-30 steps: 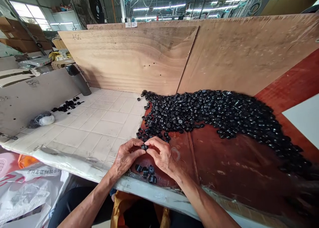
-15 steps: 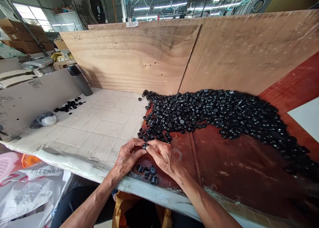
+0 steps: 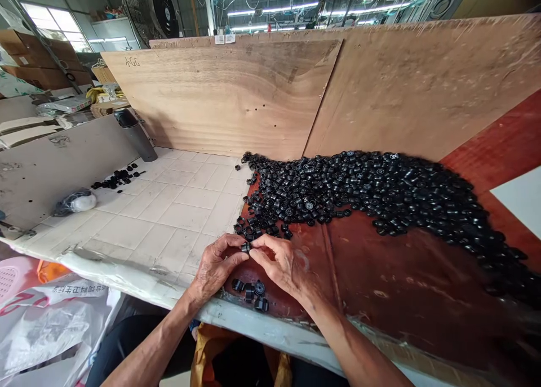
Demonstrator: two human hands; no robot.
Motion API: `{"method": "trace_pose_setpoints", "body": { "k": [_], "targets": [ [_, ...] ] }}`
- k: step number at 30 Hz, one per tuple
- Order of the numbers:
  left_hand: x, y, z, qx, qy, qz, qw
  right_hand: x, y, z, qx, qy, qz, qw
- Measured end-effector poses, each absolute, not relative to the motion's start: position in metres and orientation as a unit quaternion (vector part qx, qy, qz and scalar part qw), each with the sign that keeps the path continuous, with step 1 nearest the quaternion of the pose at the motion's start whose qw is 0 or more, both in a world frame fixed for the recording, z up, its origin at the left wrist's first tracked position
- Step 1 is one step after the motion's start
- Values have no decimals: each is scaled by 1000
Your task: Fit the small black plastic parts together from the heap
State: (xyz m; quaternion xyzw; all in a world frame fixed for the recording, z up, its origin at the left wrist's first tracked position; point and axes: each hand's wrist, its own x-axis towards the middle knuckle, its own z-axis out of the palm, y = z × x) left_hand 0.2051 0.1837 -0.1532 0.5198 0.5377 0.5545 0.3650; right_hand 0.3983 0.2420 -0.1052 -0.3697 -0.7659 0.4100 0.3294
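Observation:
Between the fingertips of both hands is a small round black plastic part (image 3: 245, 247). My left hand (image 3: 217, 265) pinches it from the left, thumb below and forefinger above. My right hand (image 3: 276, 261) closes on its right side with thumb and forefinger. Just below the hands lie several like black parts (image 3: 255, 291) in a small group near the table's front edge. Beyond the fingers spreads a long heap of the same black parts (image 3: 338, 184), its nearest loose pieces close to my fingertips.
The tabletop has pale tiles (image 3: 173, 207) at left and a dark red board (image 3: 380, 274) at right. A plywood panel (image 3: 224, 99) stands behind. At left are a dark bottle (image 3: 137, 138), black bits (image 3: 116, 179) and a plastic-wrapped bundle (image 3: 76, 201). An open yellow bag (image 3: 203, 356) hangs below the edge.
The right fingers have shifted slightly to the right, so more of the black part shows between the hands. The left hand stays almost in place.

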Motion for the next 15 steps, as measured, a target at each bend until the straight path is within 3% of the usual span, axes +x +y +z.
{"method": "trace_pose_setpoints", "body": {
  "k": [8,15],
  "targets": [
    [205,183,-153,531,540,543,363,398,242,-110,-378,-778,394,311],
    [206,184,-151,512,545,544,381,397,245,-117,-347,-751,432,358]
  ]
}}
